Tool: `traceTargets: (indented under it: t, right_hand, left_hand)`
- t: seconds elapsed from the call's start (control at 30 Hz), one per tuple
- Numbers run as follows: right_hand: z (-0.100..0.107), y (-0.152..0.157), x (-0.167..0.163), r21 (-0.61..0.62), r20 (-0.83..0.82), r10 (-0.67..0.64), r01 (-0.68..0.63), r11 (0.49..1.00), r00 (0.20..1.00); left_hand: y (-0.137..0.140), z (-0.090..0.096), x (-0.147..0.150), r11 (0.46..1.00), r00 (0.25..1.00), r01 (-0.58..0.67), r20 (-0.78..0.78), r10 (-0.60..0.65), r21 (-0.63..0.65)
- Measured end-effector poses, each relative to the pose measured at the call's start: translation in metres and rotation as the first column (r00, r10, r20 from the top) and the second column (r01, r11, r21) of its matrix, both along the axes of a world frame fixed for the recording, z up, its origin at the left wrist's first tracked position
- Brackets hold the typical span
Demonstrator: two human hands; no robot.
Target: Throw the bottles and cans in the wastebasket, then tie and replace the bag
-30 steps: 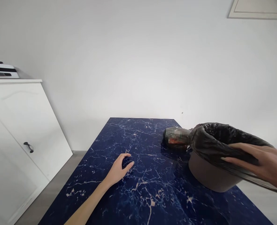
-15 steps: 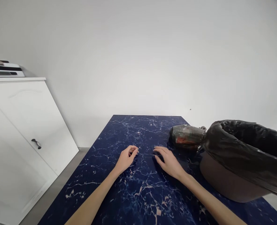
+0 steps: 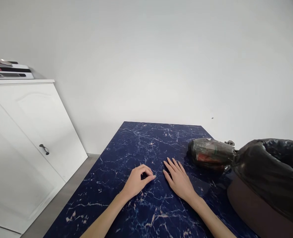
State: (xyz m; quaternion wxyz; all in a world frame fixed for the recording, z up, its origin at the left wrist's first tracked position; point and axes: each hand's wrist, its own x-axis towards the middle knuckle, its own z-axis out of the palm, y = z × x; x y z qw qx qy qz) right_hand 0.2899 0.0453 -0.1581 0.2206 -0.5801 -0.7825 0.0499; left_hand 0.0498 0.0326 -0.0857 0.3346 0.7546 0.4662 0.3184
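Observation:
My left hand (image 3: 136, 183) rests on the blue marbled table (image 3: 146, 138), its fingers curled and the thumb tip close against the fingertips. A gap shows inside the curl, and no object is visible in it. To the right of it, my right hand (image 3: 178, 181) lies palm down on the table with the fingers spread, holding nothing. Nearest to that hand is a knotted bulge of dark see-through plastic (image 3: 212, 154), with something reddish inside. It joins the black bin liner (image 3: 263, 175) draped over a brown bin (image 3: 255, 211) at the right.
A white cabinet (image 3: 39, 119) with a dark handle (image 3: 44, 149) stands on the left. White and black items (image 3: 10, 71) lie on its top. Behind the table's far edge rises a pale wall (image 3: 146, 66). Grey floor (image 3: 62, 195) shows between cabinet and table.
My right hand has flattened and spread its fingers on the table. My left hand, still curled, sits lower in view. The view has shifted, with the bin further right.

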Motion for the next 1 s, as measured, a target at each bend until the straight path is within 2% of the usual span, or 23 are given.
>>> traceTargets:
  t: [0.3, 0.63, 1.0]
  right_hand:
    - [-0.001, 0.0, -0.001, 0.013, 0.001, 0.006, -0.006, 1.0, 1.0]
    - [-0.011, 0.001, -0.001, 0.083, -0.031, 0.013, -0.01, 0.997, 0.999]
    - [-0.005, 0.002, -0.004, 0.045, -0.047, 0.012, -0.01, 0.999, 0.999]
  left_hand:
    - [0.003, -0.001, -0.002, 0.999, 0.999, -0.022, 0.045, 0.025, -0.046]
    - [0.001, 0.001, -0.001, 0.994, 0.993, -0.097, 0.055, 0.1, -0.057]
    - [0.006, 0.001, -0.002, 0.991, 0.991, -0.126, 0.043, 0.128, -0.049]
